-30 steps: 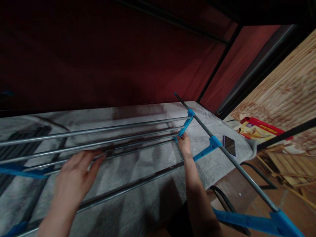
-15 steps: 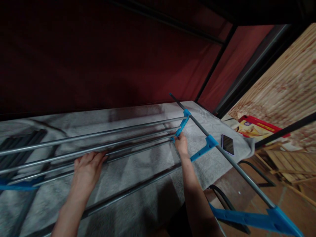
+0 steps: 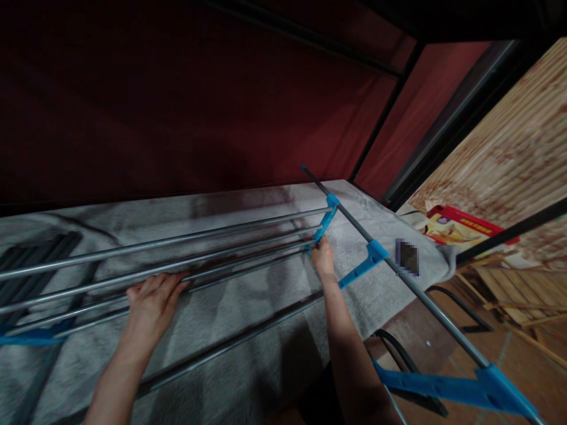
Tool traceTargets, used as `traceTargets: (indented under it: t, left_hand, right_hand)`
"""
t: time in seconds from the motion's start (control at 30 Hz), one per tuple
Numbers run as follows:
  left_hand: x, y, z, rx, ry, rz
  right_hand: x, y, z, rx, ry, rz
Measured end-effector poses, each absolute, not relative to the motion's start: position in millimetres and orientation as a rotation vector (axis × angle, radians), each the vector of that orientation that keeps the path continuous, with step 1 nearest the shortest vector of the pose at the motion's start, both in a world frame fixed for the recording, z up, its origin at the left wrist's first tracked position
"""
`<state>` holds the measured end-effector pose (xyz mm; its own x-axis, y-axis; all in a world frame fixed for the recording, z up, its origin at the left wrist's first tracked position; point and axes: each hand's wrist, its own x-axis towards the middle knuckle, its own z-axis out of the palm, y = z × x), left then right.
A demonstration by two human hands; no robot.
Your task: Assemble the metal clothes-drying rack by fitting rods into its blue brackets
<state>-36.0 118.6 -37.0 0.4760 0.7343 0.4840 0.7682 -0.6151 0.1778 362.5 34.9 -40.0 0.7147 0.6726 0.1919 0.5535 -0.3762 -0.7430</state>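
Several grey metal rods point(image 3: 248, 227) run side by side from the left to a blue plastic bracket point(image 3: 328, 217). My left hand point(image 3: 155, 298) is closed over the lower rods left of centre, its fingertips hidden behind them. At the bracket's lower end, my right hand point(image 3: 323, 258) grips the blue piece where the rods end. The bracket sits on a long slanting metal pole point(image 3: 358, 227), which carries a second blue bracket point(image 3: 365, 264) and a larger blue one point(image 3: 443, 386) at the lower right. Another blue bracket point(image 3: 35, 336) joins the rods at the left edge.
A grey cloth point(image 3: 266, 366) lies under the frame. Several dark tubes point(image 3: 39, 260) lie at the left. A blurred phone point(image 3: 407, 258) rests on the cloth's right part. Beyond are a red box point(image 3: 465, 224), dark metal bars and wooden slats point(image 3: 518, 295). Dark red fabric hangs behind.
My left hand has shifted slightly left along the rods. The rods and brackets appear slightly further left, with my right hand still at the same bracket.
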Motion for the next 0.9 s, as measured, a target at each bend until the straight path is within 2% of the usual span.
traceTargets:
  t: [0.9]
  left_hand:
    - [-41.5,126.9,-42.0,-2.729,-1.494,-0.785]
  right_hand:
    - [359.5,37.1,-35.9,-2.221,-1.014,0.099]
